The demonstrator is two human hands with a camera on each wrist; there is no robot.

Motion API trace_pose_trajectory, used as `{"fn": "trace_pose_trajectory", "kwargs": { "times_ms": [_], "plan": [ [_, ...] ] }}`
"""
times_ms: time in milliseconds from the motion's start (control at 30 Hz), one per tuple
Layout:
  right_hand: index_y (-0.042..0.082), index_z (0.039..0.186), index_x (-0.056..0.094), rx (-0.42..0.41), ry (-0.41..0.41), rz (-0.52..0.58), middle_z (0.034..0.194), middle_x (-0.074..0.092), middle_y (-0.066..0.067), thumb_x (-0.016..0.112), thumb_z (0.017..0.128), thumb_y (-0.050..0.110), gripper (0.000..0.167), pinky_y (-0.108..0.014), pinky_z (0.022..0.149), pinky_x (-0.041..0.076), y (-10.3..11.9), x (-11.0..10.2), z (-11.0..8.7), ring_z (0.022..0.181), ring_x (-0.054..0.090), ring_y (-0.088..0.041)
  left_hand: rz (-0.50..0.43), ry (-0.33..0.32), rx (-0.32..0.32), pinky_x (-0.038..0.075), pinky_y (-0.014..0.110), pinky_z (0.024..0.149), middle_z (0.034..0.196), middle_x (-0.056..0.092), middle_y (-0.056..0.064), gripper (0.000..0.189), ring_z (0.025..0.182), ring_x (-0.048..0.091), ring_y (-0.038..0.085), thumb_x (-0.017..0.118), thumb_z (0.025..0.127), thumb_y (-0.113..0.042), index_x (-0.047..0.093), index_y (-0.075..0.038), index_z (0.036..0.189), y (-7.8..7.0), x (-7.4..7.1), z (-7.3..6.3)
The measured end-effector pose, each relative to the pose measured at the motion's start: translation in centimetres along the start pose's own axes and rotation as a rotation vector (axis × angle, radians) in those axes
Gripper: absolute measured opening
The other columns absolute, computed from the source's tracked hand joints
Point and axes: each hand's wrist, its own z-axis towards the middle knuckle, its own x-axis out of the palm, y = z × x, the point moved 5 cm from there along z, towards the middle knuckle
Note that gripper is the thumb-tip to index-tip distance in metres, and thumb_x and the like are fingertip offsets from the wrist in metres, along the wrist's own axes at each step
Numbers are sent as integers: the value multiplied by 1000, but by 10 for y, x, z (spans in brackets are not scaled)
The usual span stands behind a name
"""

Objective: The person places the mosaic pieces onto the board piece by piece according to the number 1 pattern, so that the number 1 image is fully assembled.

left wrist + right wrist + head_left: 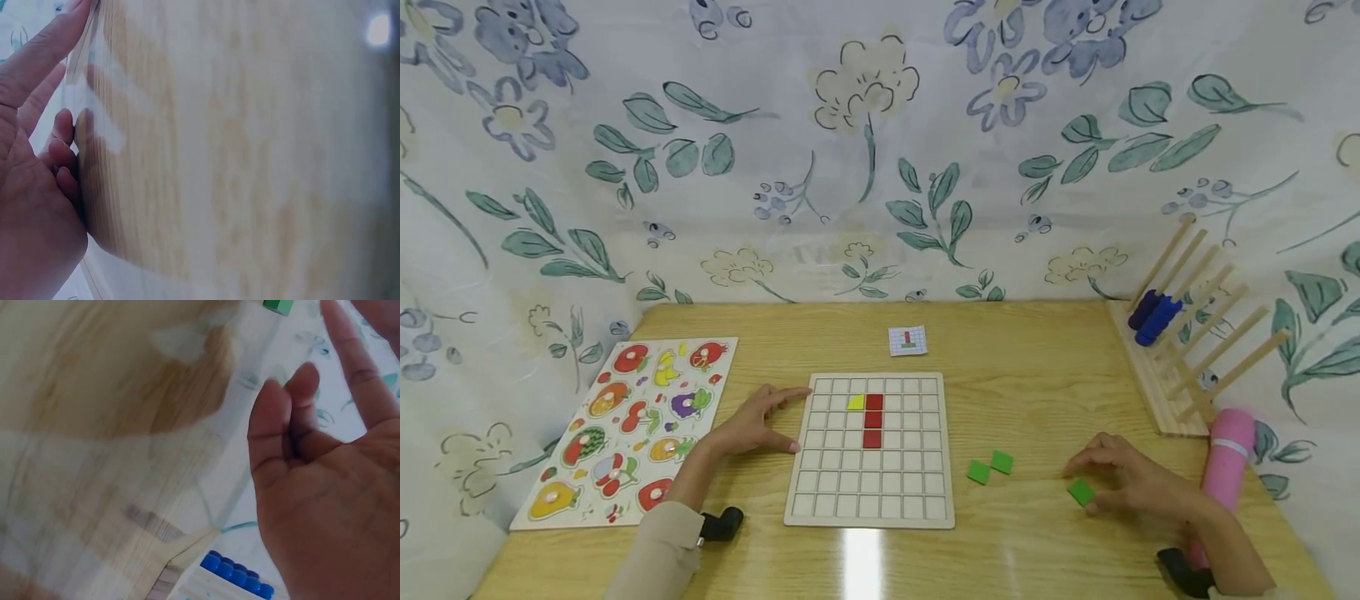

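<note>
Three red tiles (873,420) and a yellow piece (857,403) sit on the grid board (906,482); green seemingly remains (two green tiles (978,472) lie off its right edge). The right hand (1126,481) pinches a third tile (1081,492) towards the desk's (1030,375) right edge; the left hand (751,425), spread, touches the board's left edge.

Head view bright, white glare on tabletop (1022,375); wrist views hazier, softly blurred

Desk (1030,375): 3 red tiles (873,420), 3 green tiles (978,472), 1 yellow tile (857,403), 1 grid board (910,482), 1 card (907,341), 1 puzzle (523,521); right edge: 1 peg rack (1146,379), 1 roll (1232,429).
</note>
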Motion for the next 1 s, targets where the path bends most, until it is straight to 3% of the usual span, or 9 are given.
{"fn": "trace_pose_trajectory", "kwargs": {
  "times_ms": [300,700,833,1000],
  "plan": [
    [19,100,72,34,-41,-75,96,54,5,87,71,9,34,-23,77,34,-11,1,-2,96,39,3,-19,-8,-5,32,39,81,103,41,12,85,96,35,24,89,72,-23,50,-17,147,1,-1,0],
    [20,85,69,-10,-239,-275,86,46,13,90,61,7,34,-19,69,31,-1,8,6,83,32,1,-20,-15,28,31,37,78,102,41,12,84,95,35,23,89,72,-24,51,-15,146,3,0,0],
    [20,86,70,11,-261,-268,87,47,12,90,64,5,33,-21,68,33,3,7,10,82,34,-2,-25,-14,29,32,38,78,102,41,12,84,95,35,24,89,72,-23,51,-15,146,2,0,0],
    [19,92,70,35,-271,-182,89,49,5,86,69,0,34,-25,69,38,10,5,17,84,39,-7,-22,-14,33,32,38,79,102,42,12,83,95,35,24,89,73,-23,51,-15,146,2,0,-1]
  ]
}}
